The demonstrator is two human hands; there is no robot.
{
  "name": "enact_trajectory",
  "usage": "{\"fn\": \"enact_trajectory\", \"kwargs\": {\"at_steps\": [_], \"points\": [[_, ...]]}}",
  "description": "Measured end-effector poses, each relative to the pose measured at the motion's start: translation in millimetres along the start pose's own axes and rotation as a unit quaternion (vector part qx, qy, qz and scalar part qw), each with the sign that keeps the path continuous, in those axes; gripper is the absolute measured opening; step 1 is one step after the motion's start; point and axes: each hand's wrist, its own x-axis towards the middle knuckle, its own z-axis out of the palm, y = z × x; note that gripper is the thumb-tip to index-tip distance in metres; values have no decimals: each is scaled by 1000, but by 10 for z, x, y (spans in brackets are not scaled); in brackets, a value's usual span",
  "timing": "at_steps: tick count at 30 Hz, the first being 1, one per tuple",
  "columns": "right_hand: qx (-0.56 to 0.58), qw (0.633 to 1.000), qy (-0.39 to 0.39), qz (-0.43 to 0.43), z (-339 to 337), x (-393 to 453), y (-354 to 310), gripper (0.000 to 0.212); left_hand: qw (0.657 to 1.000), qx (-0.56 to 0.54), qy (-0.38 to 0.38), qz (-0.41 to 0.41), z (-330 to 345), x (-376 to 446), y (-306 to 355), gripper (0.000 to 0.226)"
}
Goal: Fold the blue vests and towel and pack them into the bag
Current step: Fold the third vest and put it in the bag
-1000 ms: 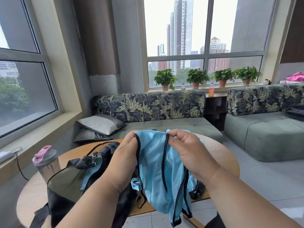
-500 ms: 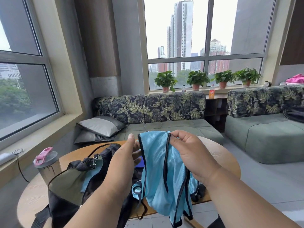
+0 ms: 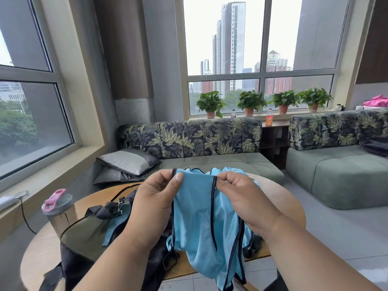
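Head view. A blue vest (image 3: 201,223) with dark edging is held up above the round wooden table (image 3: 279,198), between the viewer and the sofa (image 3: 210,156). The left hand (image 3: 155,204) pinches one upper corner, thumb pressed over the fabric; the right hand (image 3: 245,200) pinches the other, fingers curled round the dark trim. The two hands stand a short way apart, so the top edge runs taut and level between them. The garment's long axis is vertical: top edge uppermost, the body and its loose straps hanging down past the table's near edge. To the left, on the table, lies the dark bag (image 3: 84,234), mouth open, with a strip of similar blue cloth (image 3: 117,225) showing at the opening; whether that is a packed vest or the towel cannot be told. A pink-lidded bottle (image 3: 58,208) stands beside the bag. Judged progress: this vest is spread but not yet folded, so folding and packing it remain, and the towel's state is unclear.
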Motion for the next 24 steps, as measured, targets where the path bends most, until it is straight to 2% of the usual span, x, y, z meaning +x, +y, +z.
{"fn": "enact_trajectory", "kwargs": {"at_steps": [6, 11, 12, 15, 20, 24], "points": [[16, 1000, -21, -9, 2, -22, -52, 41, 1000, -11, 22, 19, -25, 5, -15, 9], [43, 998, -28, -27, -4, -52, -112, 41, 1000, -25, 3, -13, -76, 58, -54, 51], [44, 998, -27, -27, -8, -54, -126, 41, 999, -25, -5, -29, -81, 55, -47, 52], [51, 998, -28, -26, -15, -69, -172, 35, 997, -22, -22, -66, -100, 56, -28, 32], [28, 998, -42, -24, -36, -101, -217, 21, 996, -63, -17, -59, -131, 80, 0, 50], [17, 999, -38, -24, -42, -107, -287, 20, 999, -37, -8, -21, -92, 111, 74, 36]]}}
